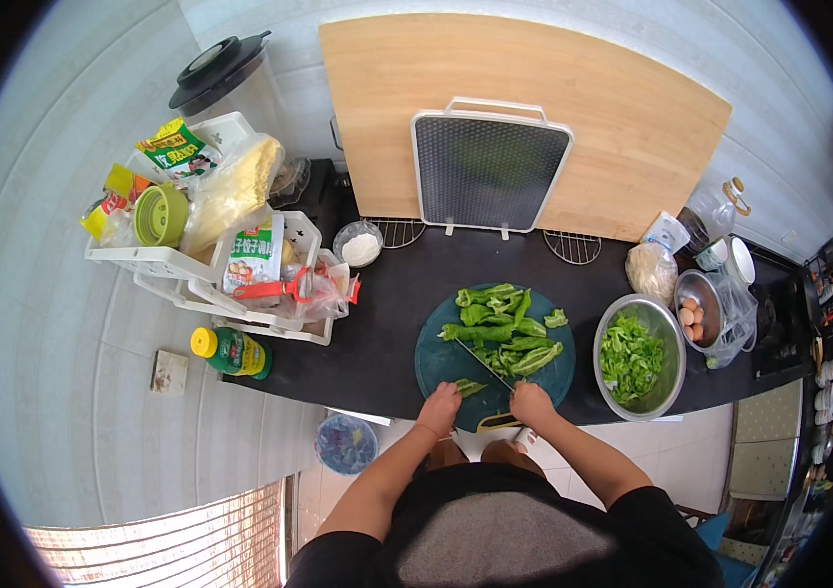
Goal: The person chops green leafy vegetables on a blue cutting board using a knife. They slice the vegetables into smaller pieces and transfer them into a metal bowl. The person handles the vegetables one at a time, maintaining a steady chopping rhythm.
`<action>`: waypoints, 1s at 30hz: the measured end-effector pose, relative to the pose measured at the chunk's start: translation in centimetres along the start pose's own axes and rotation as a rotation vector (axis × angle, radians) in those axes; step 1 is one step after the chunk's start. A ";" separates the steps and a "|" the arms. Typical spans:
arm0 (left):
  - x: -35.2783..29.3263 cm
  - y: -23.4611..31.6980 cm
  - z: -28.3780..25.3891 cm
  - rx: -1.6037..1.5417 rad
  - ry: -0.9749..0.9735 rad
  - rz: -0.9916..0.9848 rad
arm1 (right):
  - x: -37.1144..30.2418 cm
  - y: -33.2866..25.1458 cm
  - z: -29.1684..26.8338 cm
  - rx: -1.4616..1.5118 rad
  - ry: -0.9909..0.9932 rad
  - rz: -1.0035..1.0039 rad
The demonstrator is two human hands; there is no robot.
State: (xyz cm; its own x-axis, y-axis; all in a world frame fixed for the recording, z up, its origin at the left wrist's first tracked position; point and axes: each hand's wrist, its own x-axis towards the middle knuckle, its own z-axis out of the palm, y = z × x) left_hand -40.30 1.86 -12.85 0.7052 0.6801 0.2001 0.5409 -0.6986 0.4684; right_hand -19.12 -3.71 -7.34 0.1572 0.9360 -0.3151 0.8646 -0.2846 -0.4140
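Note:
A round dark green cutting board [430, 350] lies at the counter's front edge, with several green pepper pieces [524, 342] spread over its far and right parts. My right hand [531, 403] is closed round the handle of a knife [484, 364], whose thin blade slants away to the far left over the board. At the near left of the board, my left hand [441, 406] has its fingers closed on the end of a green pepper piece [468, 388]. Right of the board stands a steel bowl [674, 377] holding chopped green pepper [632, 355].
A smaller steel bowl with brown eggs [691, 320] stands beyond the large one, beside a plastic bag [736, 318]. White stacked baskets [203, 257] crowd the left, near a yellow-capped bottle [242, 353]. A small bowl of white powder [360, 248] and leaning boards [622, 118] are behind.

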 end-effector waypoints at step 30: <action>0.3 0.1 -0.4 -0.003 0.084 0.001 | 0.4 -2.3 1.2 -0.015 -0.071 -0.033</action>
State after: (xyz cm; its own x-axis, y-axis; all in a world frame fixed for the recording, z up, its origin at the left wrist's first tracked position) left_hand -40.25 2.09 -12.44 0.6649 0.6955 0.2725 0.5386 -0.6991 0.4703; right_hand -21.65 -2.91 -7.55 0.0943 0.9276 -0.3615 0.8758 -0.2500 -0.4129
